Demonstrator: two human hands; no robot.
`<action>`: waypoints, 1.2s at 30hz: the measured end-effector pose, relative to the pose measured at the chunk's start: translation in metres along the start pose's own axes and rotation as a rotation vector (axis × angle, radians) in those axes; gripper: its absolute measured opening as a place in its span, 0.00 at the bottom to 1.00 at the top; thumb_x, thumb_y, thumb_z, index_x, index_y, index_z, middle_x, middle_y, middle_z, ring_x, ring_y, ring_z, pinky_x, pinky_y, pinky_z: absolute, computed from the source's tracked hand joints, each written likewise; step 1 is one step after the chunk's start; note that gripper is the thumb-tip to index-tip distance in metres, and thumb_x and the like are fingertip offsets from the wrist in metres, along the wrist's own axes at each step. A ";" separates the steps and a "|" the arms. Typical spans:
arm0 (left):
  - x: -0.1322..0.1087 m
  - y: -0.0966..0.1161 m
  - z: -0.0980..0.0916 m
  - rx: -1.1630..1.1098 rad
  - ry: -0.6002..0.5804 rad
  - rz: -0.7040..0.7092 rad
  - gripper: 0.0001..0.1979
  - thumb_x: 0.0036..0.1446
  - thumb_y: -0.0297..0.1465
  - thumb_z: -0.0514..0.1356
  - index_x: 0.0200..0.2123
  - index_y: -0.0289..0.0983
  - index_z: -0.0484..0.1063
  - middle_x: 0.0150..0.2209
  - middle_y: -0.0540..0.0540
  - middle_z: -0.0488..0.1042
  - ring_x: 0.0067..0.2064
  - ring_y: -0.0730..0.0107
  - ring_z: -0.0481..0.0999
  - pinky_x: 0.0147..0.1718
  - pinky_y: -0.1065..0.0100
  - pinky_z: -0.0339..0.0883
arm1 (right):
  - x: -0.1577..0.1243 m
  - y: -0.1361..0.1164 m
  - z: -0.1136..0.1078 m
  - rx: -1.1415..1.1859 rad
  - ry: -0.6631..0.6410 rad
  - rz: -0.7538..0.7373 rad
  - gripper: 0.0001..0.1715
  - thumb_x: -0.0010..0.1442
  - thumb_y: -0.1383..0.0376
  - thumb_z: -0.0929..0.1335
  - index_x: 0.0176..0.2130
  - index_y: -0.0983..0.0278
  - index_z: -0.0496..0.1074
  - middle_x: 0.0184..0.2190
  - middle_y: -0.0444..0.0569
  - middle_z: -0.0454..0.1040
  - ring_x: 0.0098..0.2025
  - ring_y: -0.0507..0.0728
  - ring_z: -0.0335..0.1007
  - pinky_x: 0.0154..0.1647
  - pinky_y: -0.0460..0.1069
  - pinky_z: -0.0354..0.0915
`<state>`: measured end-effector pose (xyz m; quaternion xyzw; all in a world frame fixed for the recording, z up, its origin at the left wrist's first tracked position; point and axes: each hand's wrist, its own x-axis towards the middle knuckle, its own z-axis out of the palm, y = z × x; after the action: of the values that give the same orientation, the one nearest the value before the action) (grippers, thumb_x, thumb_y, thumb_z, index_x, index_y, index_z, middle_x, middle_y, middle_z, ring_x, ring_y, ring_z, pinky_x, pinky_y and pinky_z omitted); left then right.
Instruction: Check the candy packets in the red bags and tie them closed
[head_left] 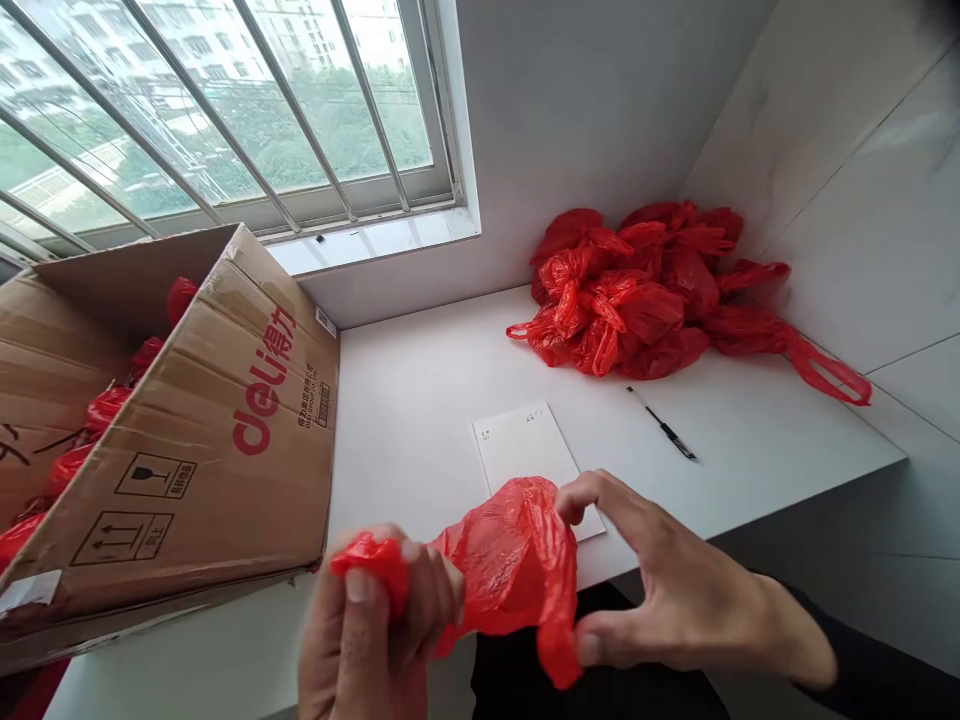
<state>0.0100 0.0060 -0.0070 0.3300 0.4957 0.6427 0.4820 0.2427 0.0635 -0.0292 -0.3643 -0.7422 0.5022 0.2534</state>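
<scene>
A red plastic bag (499, 560) stretches between my hands above the front edge of the white table. My left hand (386, 610) is closed in a fist around one bunched end, and a red wad bulges out over the thumb. At the bag's other end is my right hand (660, 590), its thumb and index finger spread apart beside the loose, hanging edge. The fingertips are close to the plastic; whether they touch it I cannot tell. Behind the bag lies a white paper pad (525, 440) with small handwriting, partly covered by the bag.
A large open cardboard box (217, 420) holding several red bundles stands at the left. Crumpled red plastic bags (637, 290) are heaped against the wall at the back right. A black pen (664, 425) lies right of the pad. A barred window (300, 120) is behind.
</scene>
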 end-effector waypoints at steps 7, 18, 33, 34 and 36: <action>0.007 -0.007 -0.004 0.002 -0.025 -0.097 0.12 0.64 0.42 0.57 0.36 0.40 0.72 0.24 0.50 0.63 0.29 0.69 0.67 0.33 0.65 0.72 | -0.003 -0.015 0.012 -0.263 0.057 -0.240 0.24 0.63 0.55 0.73 0.55 0.53 0.67 0.47 0.48 0.74 0.47 0.57 0.72 0.47 0.49 0.72; -0.002 -0.003 0.015 0.497 0.077 -0.088 0.20 0.62 0.52 0.57 0.41 0.43 0.76 0.22 0.51 0.66 0.23 0.72 0.65 0.22 0.71 0.67 | 0.004 -0.045 0.011 -0.202 0.062 -0.351 0.08 0.63 0.66 0.72 0.43 0.53 0.76 0.33 0.45 0.74 0.36 0.52 0.74 0.29 0.42 0.72; 0.004 -0.011 0.008 0.510 -0.121 -0.448 0.23 0.57 0.55 0.61 0.31 0.41 0.76 0.31 0.48 0.75 0.35 0.65 0.73 0.37 0.67 0.73 | 0.043 -0.034 0.004 -0.131 0.126 -0.289 0.13 0.68 0.63 0.68 0.52 0.60 0.73 0.47 0.49 0.76 0.51 0.56 0.69 0.54 0.52 0.67; 0.007 -0.010 0.007 0.483 -0.090 -0.490 0.22 0.56 0.55 0.62 0.32 0.41 0.77 0.32 0.48 0.76 0.36 0.65 0.74 0.39 0.68 0.73 | 0.044 -0.031 0.005 -0.092 0.123 -0.259 0.09 0.68 0.62 0.68 0.48 0.60 0.74 0.42 0.47 0.77 0.47 0.55 0.70 0.50 0.51 0.68; 0.015 -0.010 0.005 0.390 -0.080 -0.516 0.22 0.58 0.54 0.60 0.39 0.42 0.78 0.38 0.47 0.77 0.42 0.62 0.75 0.45 0.65 0.73 | 0.045 -0.027 0.008 -0.034 0.139 -0.244 0.05 0.68 0.64 0.68 0.42 0.61 0.74 0.36 0.44 0.76 0.41 0.53 0.69 0.45 0.50 0.67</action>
<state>0.0125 0.0219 -0.0163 0.3046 0.6575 0.3786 0.5759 0.2021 0.0883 -0.0065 -0.3096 -0.7700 0.4285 0.3574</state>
